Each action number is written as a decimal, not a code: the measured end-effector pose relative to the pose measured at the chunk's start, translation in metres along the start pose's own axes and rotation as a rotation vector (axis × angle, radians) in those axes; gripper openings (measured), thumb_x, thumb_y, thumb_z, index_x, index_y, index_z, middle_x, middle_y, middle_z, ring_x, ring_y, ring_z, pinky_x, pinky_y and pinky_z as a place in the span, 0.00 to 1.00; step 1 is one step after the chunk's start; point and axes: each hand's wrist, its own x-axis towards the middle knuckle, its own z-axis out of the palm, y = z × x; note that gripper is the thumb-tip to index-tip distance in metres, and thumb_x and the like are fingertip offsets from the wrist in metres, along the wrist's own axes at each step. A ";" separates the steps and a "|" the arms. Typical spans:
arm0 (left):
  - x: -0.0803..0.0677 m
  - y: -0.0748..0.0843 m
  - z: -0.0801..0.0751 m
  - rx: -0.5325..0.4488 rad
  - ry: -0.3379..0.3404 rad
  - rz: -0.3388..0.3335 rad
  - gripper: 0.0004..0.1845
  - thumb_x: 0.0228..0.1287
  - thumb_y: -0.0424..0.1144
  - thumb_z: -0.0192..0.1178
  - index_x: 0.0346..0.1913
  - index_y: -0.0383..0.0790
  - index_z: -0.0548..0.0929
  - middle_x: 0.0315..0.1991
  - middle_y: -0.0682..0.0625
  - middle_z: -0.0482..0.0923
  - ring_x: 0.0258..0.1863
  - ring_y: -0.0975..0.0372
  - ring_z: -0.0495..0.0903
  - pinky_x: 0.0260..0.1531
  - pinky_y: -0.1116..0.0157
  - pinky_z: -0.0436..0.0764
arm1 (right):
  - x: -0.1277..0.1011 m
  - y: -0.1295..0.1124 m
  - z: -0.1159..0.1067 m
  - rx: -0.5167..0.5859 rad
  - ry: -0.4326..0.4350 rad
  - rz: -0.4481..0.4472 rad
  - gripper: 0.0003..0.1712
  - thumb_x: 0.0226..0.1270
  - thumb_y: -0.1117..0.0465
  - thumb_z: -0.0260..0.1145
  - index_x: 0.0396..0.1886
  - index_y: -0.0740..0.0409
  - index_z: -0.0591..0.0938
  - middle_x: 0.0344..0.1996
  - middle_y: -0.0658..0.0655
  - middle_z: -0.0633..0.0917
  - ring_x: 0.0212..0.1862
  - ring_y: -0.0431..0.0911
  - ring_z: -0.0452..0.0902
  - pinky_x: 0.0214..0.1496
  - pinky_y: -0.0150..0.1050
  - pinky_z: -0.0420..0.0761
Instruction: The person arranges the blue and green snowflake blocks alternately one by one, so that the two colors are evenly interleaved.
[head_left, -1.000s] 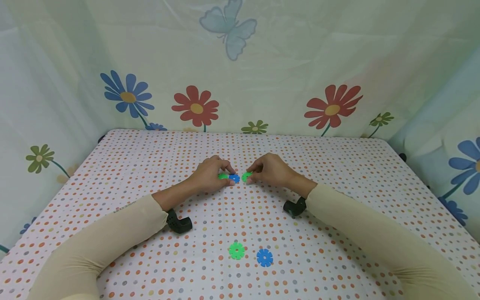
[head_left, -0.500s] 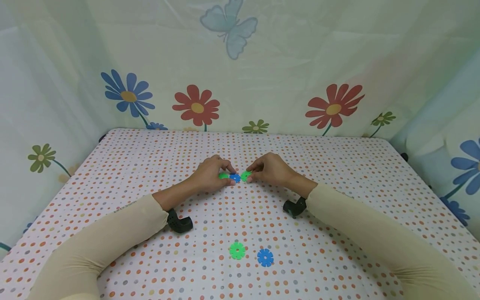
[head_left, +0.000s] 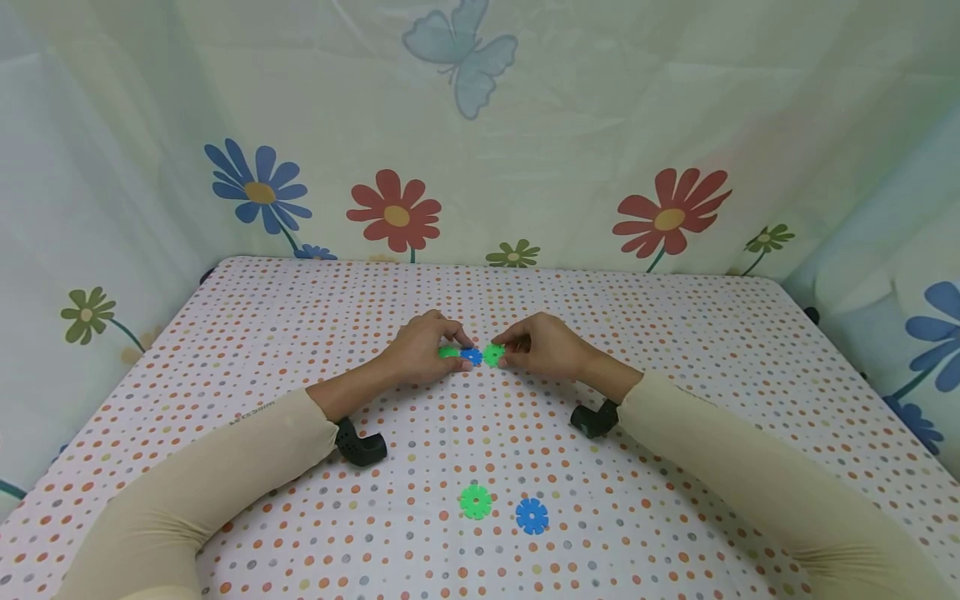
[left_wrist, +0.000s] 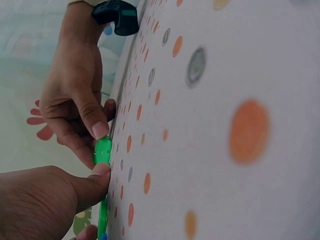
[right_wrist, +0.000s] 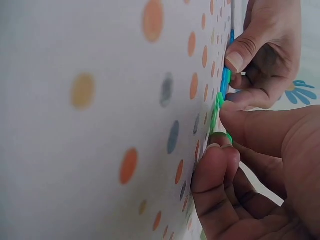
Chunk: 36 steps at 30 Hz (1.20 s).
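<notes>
In the head view my left hand (head_left: 427, 350) pinches a notched blue plastic disc (head_left: 471, 357) between thumb and fingers. A green disc (head_left: 448, 352) joins its left side, partly hidden by that hand. The left wrist view shows a bit of another blue disc (left_wrist: 104, 236) beyond this green one. Facing it, my right hand (head_left: 547, 346) pinches a second green disc (head_left: 492, 356) by its right edge. In the right wrist view that green disc (right_wrist: 215, 114) stands tilted, right at the edge of the held blue disc (right_wrist: 224, 82). Both hands work low over the table.
Nearer the body, a loose green disc (head_left: 476, 502) and a loose blue disc (head_left: 532, 517) lie flat on the dotted tablecloth (head_left: 300, 533). Black wrist mounts (head_left: 362, 446) hang under both sleeves. A flowered curtain (head_left: 570, 125) closes off the table's far side.
The right hand's green disc came left to the blue disc's edge, then drew slightly right; more of its face shows now. The right hand shifted a little down and right. The left hand held still.
</notes>
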 end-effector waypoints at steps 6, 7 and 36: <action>0.000 0.000 0.000 0.003 -0.004 -0.002 0.13 0.61 0.49 0.69 0.48 0.53 0.86 0.53 0.48 0.77 0.55 0.53 0.73 0.54 0.51 0.72 | 0.000 -0.001 0.000 -0.010 -0.004 -0.018 0.19 0.65 0.56 0.71 0.53 0.60 0.86 0.34 0.50 0.87 0.31 0.39 0.75 0.36 0.34 0.76; 0.000 0.000 0.000 0.002 -0.004 -0.002 0.13 0.61 0.49 0.69 0.48 0.53 0.86 0.53 0.48 0.77 0.55 0.53 0.73 0.54 0.51 0.72 | 0.000 -0.001 0.001 -0.013 -0.002 -0.018 0.19 0.65 0.56 0.70 0.52 0.60 0.86 0.35 0.50 0.88 0.31 0.39 0.76 0.36 0.34 0.76; -0.002 0.003 -0.002 -0.015 0.006 -0.013 0.13 0.61 0.49 0.69 0.47 0.53 0.86 0.52 0.48 0.77 0.56 0.54 0.73 0.54 0.52 0.72 | 0.000 -0.002 0.003 -0.127 0.004 -0.042 0.19 0.65 0.56 0.70 0.54 0.58 0.86 0.32 0.50 0.83 0.31 0.40 0.74 0.34 0.33 0.74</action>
